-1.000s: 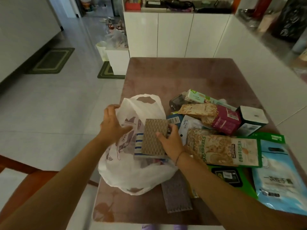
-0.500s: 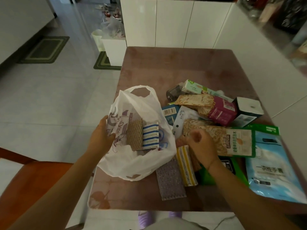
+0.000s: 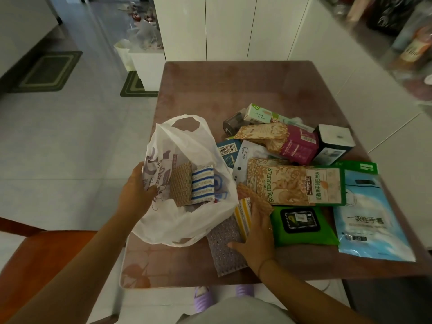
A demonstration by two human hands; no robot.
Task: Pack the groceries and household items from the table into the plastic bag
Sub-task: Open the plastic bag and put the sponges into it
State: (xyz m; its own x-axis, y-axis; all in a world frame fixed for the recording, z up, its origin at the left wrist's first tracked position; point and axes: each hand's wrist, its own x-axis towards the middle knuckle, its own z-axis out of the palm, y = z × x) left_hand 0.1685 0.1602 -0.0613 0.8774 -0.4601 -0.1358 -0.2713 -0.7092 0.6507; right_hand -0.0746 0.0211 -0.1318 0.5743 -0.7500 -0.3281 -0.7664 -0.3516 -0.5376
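A white plastic bag [image 3: 187,220] lies open at the table's near left. Inside it stand a brown scouring pad [image 3: 180,186] and a blue-striped sponge [image 3: 203,185]. My left hand [image 3: 135,195] grips the bag's left rim and holds it open. My right hand [image 3: 256,232] lies flat on a grey cleaning cloth [image 3: 223,249] and a yellow-striped sponge [image 3: 243,216] just right of the bag, fingers spread. Packets lie further right: a squirrel-print nut bag [image 3: 294,185], a green wipes pack [image 3: 301,225], a blue glove pack [image 3: 369,220].
Behind these lie a pink-and-tan snack bag [image 3: 280,141], a black-and-white box [image 3: 334,143], a green-white carton [image 3: 264,115] and a dark jar [image 3: 231,123]. The brown table [image 3: 233,90] ends near my body. An orange chair [image 3: 46,258] stands at the left.
My right hand let go of the brown pad in the bag, moved right over the pile, then came down onto the cloth and yellow sponge. My left hand slid lower on the bag's rim.
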